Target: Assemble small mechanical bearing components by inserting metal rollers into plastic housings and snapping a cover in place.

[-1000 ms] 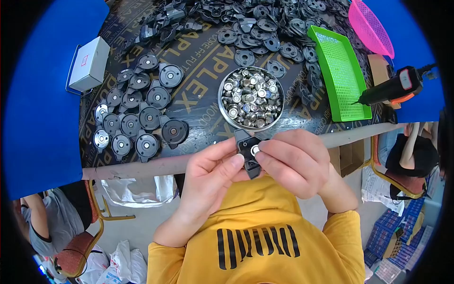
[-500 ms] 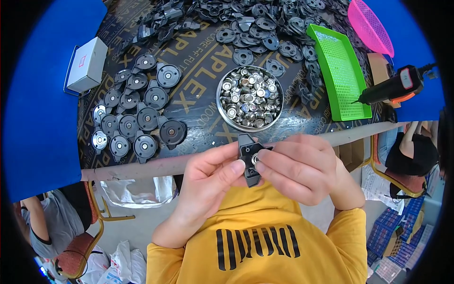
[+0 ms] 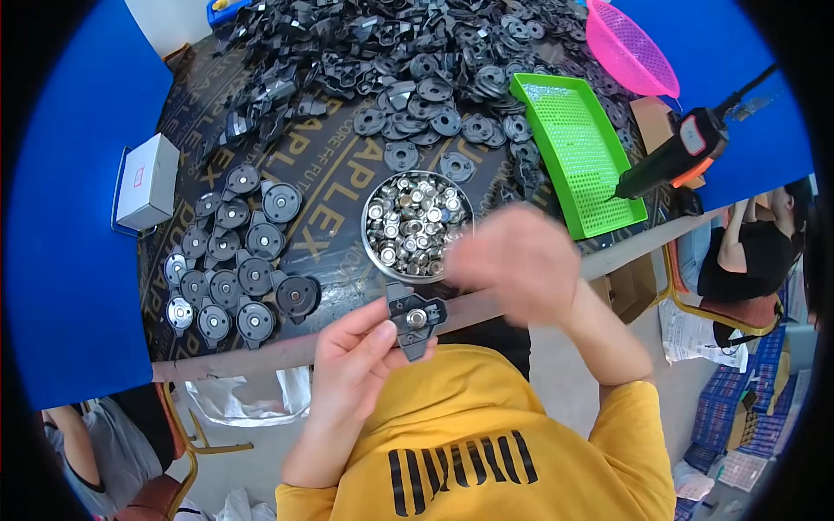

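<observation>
Between the thumb and fingers of my left hand [image 3: 354, 352] is a black plastic housing [image 3: 408, 303], held over the table's front edge. A silvery round metal insert [image 3: 417, 319] sits at its middle. My right hand [image 3: 519, 265] is smeared by motion beside the right rim of a round metal tin [image 3: 366, 246]. Shiny metal inserts [image 3: 415, 217] fill that tin. Whether the right hand holds anything does not show. Left of the tin, several black round assemblies [image 3: 225, 288] with metal centres lie in a cluster.
Loose black plastic parts [image 3: 347, 61] are heaped across the far table. To the right stand a green perforated tray [image 3: 573, 156], a pink basket [image 3: 632, 48] and a black electric screwdriver [image 3: 673, 156]. A white box [image 3: 149, 182] stands at left. Other people sit beyond both sides.
My right hand has left the housing and moved up toward the tin. The left hand still holds the housing, its insert now uncovered. The whole view has shifted slightly.
</observation>
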Tool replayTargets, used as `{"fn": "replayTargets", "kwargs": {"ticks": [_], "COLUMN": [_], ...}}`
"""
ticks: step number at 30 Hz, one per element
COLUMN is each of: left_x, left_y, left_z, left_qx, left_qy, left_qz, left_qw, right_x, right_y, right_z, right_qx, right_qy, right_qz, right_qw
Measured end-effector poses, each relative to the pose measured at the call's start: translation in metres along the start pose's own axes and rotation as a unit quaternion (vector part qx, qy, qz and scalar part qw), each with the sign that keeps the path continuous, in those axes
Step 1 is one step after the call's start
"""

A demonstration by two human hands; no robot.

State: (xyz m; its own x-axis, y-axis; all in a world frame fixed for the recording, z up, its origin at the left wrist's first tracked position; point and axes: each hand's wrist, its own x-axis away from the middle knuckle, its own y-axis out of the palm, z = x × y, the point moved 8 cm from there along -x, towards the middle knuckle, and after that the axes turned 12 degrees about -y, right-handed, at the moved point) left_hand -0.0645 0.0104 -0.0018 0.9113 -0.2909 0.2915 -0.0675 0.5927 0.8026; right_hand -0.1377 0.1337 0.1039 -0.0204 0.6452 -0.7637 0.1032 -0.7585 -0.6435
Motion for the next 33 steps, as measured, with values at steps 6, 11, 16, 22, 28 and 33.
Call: {"fn": "replayTargets", "kwargs": {"ticks": [6,11,16,22,28,33], "left_x": [0.000,-0.002,0.001,-0.002,-0.006,-0.011], "left_y": [-0.008,-0.001,-0.004,-0.006,-0.001,0.006], "left_z": [-0.002,0.000,0.004,0.002,0.005,0.004], "left_qx": [-0.012,-0.017,-0.030,-0.018,-0.026,-0.026], "left_qy": [-0.003,-0.004,0.003,0.002,0.007,-0.001], "left_qz": [0.047,0.032,0.052,0.048,0.048,0.060], "left_qw": [0.999,0.999,0.998,0.999,0.998,0.998], "right_x": [0.036,0.035,0.041,0.073,0.061,0.052], "right_y": [0.014,0.042,0.013,0.016,0.018,0.009], "right_z": [0.128,0.158,0.155,0.112,0.061,0.031], "right_qx": [0.195,0.280,0.189,-0.431,-0.450,-0.411], "right_qy": [0.260,0.274,0.378,0.558,0.508,0.416], "right_qz": [-0.146,-0.237,-0.080,0.215,0.227,0.243], "right_qw": [0.934,0.889,0.903,0.676,0.699,0.774]}}
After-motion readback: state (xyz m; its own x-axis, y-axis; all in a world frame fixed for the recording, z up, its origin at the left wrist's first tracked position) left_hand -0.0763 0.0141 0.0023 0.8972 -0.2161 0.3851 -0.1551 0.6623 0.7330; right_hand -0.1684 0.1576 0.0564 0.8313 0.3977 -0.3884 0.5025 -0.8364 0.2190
